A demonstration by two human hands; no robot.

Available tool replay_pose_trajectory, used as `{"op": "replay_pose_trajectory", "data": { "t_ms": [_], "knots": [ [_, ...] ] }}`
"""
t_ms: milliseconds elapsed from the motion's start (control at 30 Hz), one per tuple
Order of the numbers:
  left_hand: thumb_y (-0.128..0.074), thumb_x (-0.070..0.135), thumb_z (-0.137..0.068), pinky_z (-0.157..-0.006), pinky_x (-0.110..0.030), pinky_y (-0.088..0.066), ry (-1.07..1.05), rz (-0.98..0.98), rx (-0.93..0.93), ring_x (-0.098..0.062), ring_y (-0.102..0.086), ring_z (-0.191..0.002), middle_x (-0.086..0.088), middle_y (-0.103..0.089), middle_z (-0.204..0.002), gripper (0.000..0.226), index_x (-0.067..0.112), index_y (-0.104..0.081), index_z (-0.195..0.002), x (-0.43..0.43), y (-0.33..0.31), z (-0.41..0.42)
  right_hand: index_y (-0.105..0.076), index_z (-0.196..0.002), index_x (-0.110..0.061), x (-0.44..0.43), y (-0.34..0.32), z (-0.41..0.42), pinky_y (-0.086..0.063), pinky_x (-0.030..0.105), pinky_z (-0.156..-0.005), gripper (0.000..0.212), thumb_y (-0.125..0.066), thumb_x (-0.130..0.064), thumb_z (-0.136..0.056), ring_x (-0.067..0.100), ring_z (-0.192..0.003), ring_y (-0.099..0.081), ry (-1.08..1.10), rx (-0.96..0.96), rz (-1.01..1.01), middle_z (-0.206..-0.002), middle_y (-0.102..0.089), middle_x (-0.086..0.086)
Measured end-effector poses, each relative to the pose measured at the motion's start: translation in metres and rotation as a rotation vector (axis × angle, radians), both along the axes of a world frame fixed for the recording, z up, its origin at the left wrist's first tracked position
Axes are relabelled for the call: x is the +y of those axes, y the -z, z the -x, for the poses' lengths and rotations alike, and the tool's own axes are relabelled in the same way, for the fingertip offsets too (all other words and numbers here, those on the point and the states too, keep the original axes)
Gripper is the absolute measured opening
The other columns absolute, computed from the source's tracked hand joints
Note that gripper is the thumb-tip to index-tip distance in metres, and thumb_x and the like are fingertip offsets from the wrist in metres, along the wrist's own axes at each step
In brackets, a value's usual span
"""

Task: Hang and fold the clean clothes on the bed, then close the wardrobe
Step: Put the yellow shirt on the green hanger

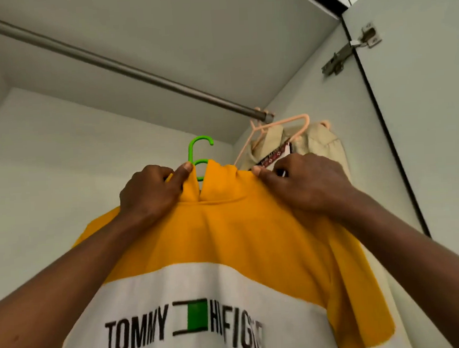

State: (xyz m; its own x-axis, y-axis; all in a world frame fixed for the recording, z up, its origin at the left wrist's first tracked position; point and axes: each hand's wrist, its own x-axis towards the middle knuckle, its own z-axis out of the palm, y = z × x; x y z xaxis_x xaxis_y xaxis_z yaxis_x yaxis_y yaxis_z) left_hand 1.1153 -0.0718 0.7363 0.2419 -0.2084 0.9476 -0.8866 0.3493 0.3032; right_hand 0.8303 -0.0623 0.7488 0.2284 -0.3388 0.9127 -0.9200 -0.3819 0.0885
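Observation:
A yellow and white polo shirt [222,245] with black lettering hangs on a green hanger [198,151], held up in front of me inside the wardrobe. My left hand [151,193] pinches the collar at its left side, thumb up by the hanger's neck. My right hand [305,184] pinches the collar at its right side. The hanger's green hook sticks up above the collar, well below the metal rail [123,65], not touching it. The hanger's shoulders are hidden under the shirt.
A beige shirt [321,145] hangs on a pink hanger [282,126] at the rail's right end, just behind my right hand. The wardrobe's side panel with a metal hinge [350,51] stands at the right. The white back wall [45,165] lies to the left.

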Motion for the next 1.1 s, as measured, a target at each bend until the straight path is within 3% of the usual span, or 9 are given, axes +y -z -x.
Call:
{"op": "replay_pose_trajectory", "data": {
  "t_ms": [133, 200, 300, 433, 533, 733, 833, 967, 1100],
  "knots": [
    [-0.034, 0.085, -0.088, -0.066, -0.038, -0.04, 0.064, -0.035, 0.01, -0.032, -0.059, -0.071, -0.006, -0.057, -0.065, 0.072, 0.019, -0.05, -0.064, -0.044, -0.048, -0.001, -0.066, -0.113, -0.018, -0.01, -0.039, 0.008, -0.052, 0.035, -0.072, 0.06, -0.042, -0.071, -0.098, 0.018, -0.082, -0.062, -0.01, -0.052, 0.029, -0.092, -0.065, 0.0],
    [-0.034, 0.086, -0.09, -0.087, -0.046, -0.044, -0.025, -0.035, 0.01, -0.034, -0.064, -0.101, -0.005, -0.068, -0.099, 0.068, 0.024, -0.061, -0.093, -0.066, -0.062, 0.011, -0.058, -0.105, -0.016, -0.012, -0.057, 0.002, -0.045, 0.036, -0.073, 0.05, -0.046, -0.064, -0.101, 0.022, -0.084, -0.058, 0.059, -0.084, 0.131, -0.089, -0.059, 0.002],
    [-0.037, 0.079, -0.095, -0.105, -0.057, -0.034, -0.075, 0.055, 0.069, -0.035, -0.051, -0.13, -0.01, -0.057, -0.135, 0.063, 0.029, -0.053, -0.129, -0.089, -0.07, 0.042, -0.048, -0.097, -0.02, -0.007, -0.091, -0.008, -0.039, 0.038, -0.074, 0.039, -0.054, -0.058, -0.1, 0.026, -0.086, -0.053, 0.179, -0.053, 0.209, -0.078, -0.045, 0.001],
    [-0.04, 0.072, -0.098, -0.104, -0.055, -0.034, 0.199, 0.187, 0.199, -0.032, -0.052, -0.129, -0.006, -0.058, -0.135, 0.053, 0.03, -0.057, -0.124, -0.101, -0.07, 0.091, -0.052, -0.096, -0.02, -0.006, -0.137, -0.025, -0.04, 0.038, -0.075, 0.027, -0.062, -0.045, -0.099, 0.027, -0.089, -0.052, 0.285, -0.005, 0.259, -0.078, -0.044, 0.002],
    [-0.038, 0.073, -0.098, -0.107, -0.055, -0.035, 0.346, 0.129, 0.239, -0.032, -0.052, -0.129, -0.004, -0.059, -0.134, 0.055, 0.029, -0.059, -0.123, -0.109, -0.074, 0.122, -0.057, -0.098, -0.021, -0.021, -0.162, -0.039, -0.041, 0.036, -0.072, 0.022, -0.064, -0.041, -0.098, 0.026, -0.088, -0.054, 0.345, -0.007, 0.293, -0.081, -0.05, 0.002],
    [-0.038, 0.074, -0.098, -0.115, -0.052, -0.037, 0.563, 0.001, 0.155, -0.034, -0.047, -0.14, -0.009, -0.046, -0.156, 0.074, 0.024, -0.039, -0.153, -0.119, -0.072, 0.142, -0.058, -0.095, -0.02, -0.05, -0.185, -0.051, -0.046, 0.035, -0.072, 0.023, -0.065, -0.041, -0.098, 0.025, -0.085, -0.055, 0.408, -0.059, 0.314, -0.077, -0.048, 0.003],
    [-0.041, 0.07, -0.099, -0.117, -0.047, -0.036, 0.627, 0.002, 0.083, -0.031, -0.042, -0.146, -0.005, -0.038, -0.164, 0.077, 0.025, -0.03, -0.16, -0.115, -0.066, 0.145, -0.064, -0.099, -0.018, -0.047, -0.19, -0.046, -0.039, 0.032, -0.061, 0.024, -0.063, -0.042, -0.1, 0.022, -0.069, -0.048, 0.411, -0.114, 0.366, -0.075, -0.048, 0.003],
    [-0.043, 0.066, -0.101, -0.118, -0.043, -0.033, 0.613, 0.069, 0.009, -0.025, -0.037, -0.15, 0.001, -0.034, -0.167, 0.072, 0.026, -0.031, -0.161, -0.108, -0.052, 0.147, -0.059, -0.096, -0.017, -0.029, -0.188, -0.036, -0.04, 0.035, -0.068, 0.027, -0.061, -0.043, -0.101, 0.025, -0.081, -0.053, 0.372, -0.155, 0.4, -0.074, -0.046, 0.003],
    [-0.043, 0.062, -0.103, -0.117, -0.039, -0.033, 0.605, 0.071, -0.034, -0.023, -0.037, -0.149, 0.002, -0.036, -0.165, 0.067, 0.027, -0.034, -0.159, -0.093, -0.029, 0.147, -0.055, -0.093, -0.016, -0.014, -0.171, -0.027, -0.037, 0.037, -0.068, 0.037, -0.059, -0.053, -0.1, 0.024, -0.076, -0.051, 0.377, -0.178, 0.38, -0.074, -0.046, 0.003]
  ]
}}
